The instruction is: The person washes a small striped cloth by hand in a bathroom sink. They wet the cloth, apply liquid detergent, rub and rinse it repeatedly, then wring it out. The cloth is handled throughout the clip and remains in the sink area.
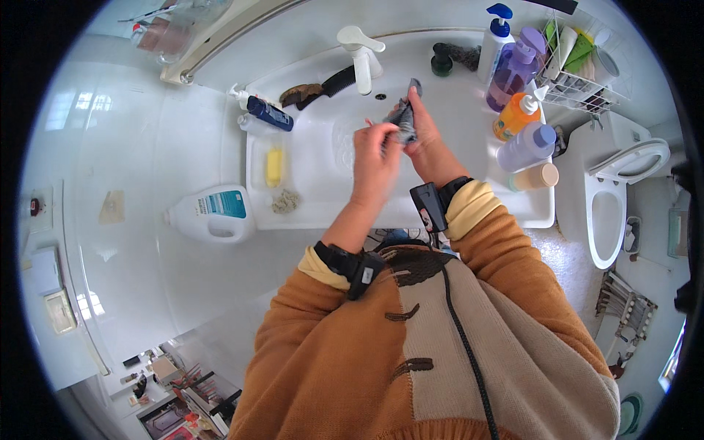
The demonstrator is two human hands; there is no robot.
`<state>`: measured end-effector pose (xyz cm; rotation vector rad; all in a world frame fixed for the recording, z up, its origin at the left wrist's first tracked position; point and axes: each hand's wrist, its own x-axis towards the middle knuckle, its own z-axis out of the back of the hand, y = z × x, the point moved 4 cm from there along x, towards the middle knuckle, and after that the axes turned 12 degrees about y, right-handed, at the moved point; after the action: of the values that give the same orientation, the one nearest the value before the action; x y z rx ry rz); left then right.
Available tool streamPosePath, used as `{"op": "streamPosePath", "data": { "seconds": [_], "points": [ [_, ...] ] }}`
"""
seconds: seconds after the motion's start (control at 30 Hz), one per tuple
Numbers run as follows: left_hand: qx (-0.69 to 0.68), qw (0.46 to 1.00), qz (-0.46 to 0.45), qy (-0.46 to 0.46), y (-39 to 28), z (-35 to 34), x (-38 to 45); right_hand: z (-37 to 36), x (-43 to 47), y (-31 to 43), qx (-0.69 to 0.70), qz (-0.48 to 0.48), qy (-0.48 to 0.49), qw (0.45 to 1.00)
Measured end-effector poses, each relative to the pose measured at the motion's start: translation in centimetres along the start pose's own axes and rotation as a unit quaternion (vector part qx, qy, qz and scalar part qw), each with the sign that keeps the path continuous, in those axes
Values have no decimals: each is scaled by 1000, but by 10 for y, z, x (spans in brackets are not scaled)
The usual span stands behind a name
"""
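Observation:
A bunched grey cloth item [404, 122] is held between both hands above the white sink basin [467, 159]. My right hand [424, 124] grips it from the right, with the thumb along its upper end. From the left, my left hand [377, 151] pinches its lower part with curled fingers; this hand is slightly blurred. The white faucet [362, 60] stands behind the hands, and the drain hole [380, 97] shows beside its spout. Ripples of shallow water show in the basin to the left of my left hand.
A yellow soap bar [273, 167], a pale scrubber [285, 202], a dark blue bottle [269, 113] and a black comb [338, 81] lie at the sink's left. Along its right edge stand a purple pump bottle [511, 74] and an orange pump bottle [516, 116]. A white jug [212, 213] is outside the left rim.

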<state>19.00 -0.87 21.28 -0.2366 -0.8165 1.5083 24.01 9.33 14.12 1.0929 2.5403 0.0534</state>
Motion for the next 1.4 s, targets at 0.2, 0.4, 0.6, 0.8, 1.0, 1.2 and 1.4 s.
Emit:
{"op": "streamPosePath", "data": {
  "seconds": [0.2, 0.4, 0.6, 0.8, 1.0, 1.2, 1.4],
  "points": [
    [49, 982, 172, 59, 6, 18, 60, -22, -13, -31, -27, -77, 35, 996],
    [-40, 996, 76, 24, -18, 13, 37, -2, 4, -23, 44, -97, 104, 989],
    [49, 986, 160, 5, -6, 24, 49, 3, 0, -46, -16, -87, 34, 995],
    [-7, 995, 96, 40, -28, 25, 37, -23, -17, -14, -66, -82, 18, 994],
    [-7, 974, 223, 41, 5, 29, 42, -30, -26, -32, -93, -58, -21, 994],
    [34, 999, -12, -15, -27, 20, 32, -32, -19, -24, 8, -72, 130, 989],
    [-7, 979, 203, 23, 57, 21, 47, -22, -12, -32, -74, -79, 23, 994]
  ]
}}
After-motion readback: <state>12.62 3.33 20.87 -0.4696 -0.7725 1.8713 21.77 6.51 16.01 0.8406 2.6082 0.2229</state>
